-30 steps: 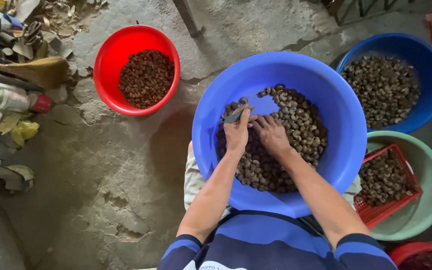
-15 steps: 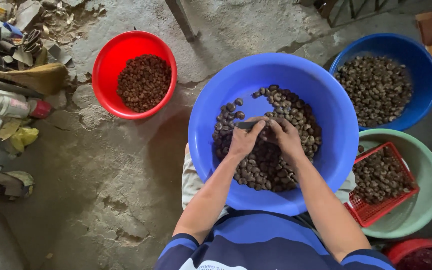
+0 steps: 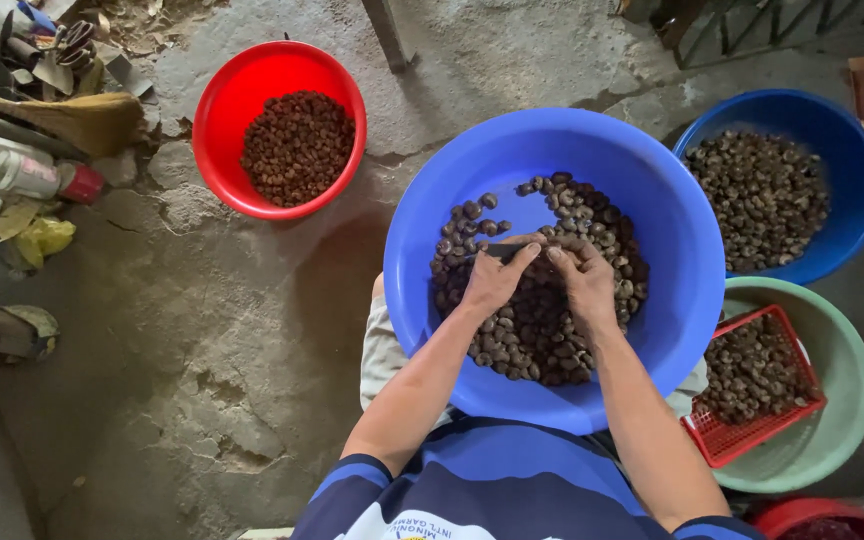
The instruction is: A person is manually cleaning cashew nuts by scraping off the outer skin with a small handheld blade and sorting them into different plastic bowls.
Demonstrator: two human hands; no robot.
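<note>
A: Entry, head view. Where did the hands sit?

B: Both were inside the large blue basin (image 3: pixel 652 190) on the person's lap, over the heap of dark nuts (image 3: pixel 552 320). The left hand (image 3: pixel 493 282) was curled, its fingers pinching a small dark blade-like piece (image 3: pixel 505 250). The right hand (image 3: pixel 586 280) was curled too, fingertips meeting the left at that piece. Whether it gripped the piece or a nut under it could not be told.

A: Orientation of the piece?

B: Long axis lay roughly left to right across the frame, its free end pointing toward the basin's left wall.

A: Counts?

B: Two hands, one piece. Containers with nuts: the lap basin, a red basin (image 3: pixel 222 110) at upper left on the concrete floor (image 3: pixel 202 330), a second blue basin (image 3: pixel 857 170) at right, and a green basin (image 3: pixel 842 420) holding one red mesh basket (image 3: pixel 742 440). A red rim (image 3: pixel 812 518) showed at the bottom edge. The nuts were too many to count.

A: Else?

B: Broom (image 3: pixel 62 118) and clutter at far left.
</note>
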